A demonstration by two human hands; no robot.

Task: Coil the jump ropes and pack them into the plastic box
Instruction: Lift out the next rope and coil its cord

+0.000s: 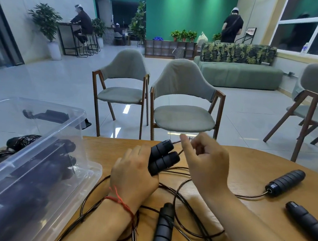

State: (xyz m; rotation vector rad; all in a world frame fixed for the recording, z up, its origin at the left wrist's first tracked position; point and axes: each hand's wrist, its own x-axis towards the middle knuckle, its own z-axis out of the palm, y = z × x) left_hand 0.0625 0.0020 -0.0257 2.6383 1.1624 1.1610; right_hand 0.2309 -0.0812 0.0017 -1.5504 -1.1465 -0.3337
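- My left hand (134,174) grips both handles (163,159) together, keeping the ends paired.
- My right hand (206,163) seems to pinch their cord (175,142), ready to coil.
- The plastic box (42,144) sits close on my left.

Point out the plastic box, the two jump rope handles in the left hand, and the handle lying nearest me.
plastic box (9,126): head view, clear side wall.
held jump rope handles (165,162): head view, lower handle's ribbed grip.
nearest handle (163,230): head view, middle of grip.
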